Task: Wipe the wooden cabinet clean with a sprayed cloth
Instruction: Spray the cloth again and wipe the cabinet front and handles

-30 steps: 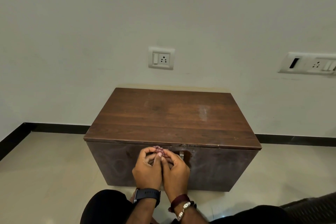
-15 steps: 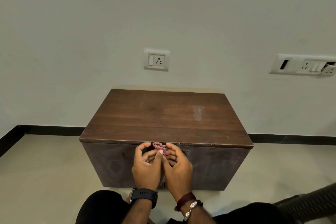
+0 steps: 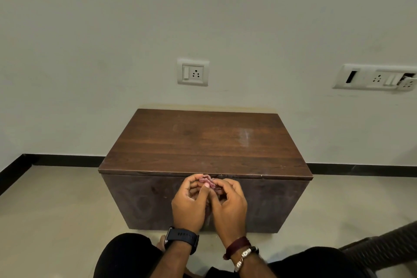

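Since a second ago more of the pink cloth (image 3: 208, 181) pokes up above my fingers, and both hands sit a touch lower against the cabinet (image 3: 203, 142) front. My left hand (image 3: 189, 204) and right hand (image 3: 228, 206) are pressed side by side, fingers curled in, both bunched around that little scrunched cloth. It peeks out right at the top front edge of the cabinet, dead centre. Can't tell how much of it is tucked inside my palms.

Black watch (image 3: 181, 237) on my left wrist, a maroon band (image 3: 238, 245) and a silver bracelet (image 3: 242, 257) on my right. My knees in black trousers are just in front of the cabinet, down at the bottom of the view.

Cabinet's a dark wooden box on the beige floor (image 3: 52, 210), its back against the wall (image 3: 203, 18). On its top, toward the right, there's a pale smudge (image 3: 246, 136). Above it on the wall is a socket (image 3: 193, 72), and a wider switch plate (image 3: 375, 78) hangs further right with one piece loose. Dark woven thing (image 3: 383, 248) sits off the cabinet's front right corner.
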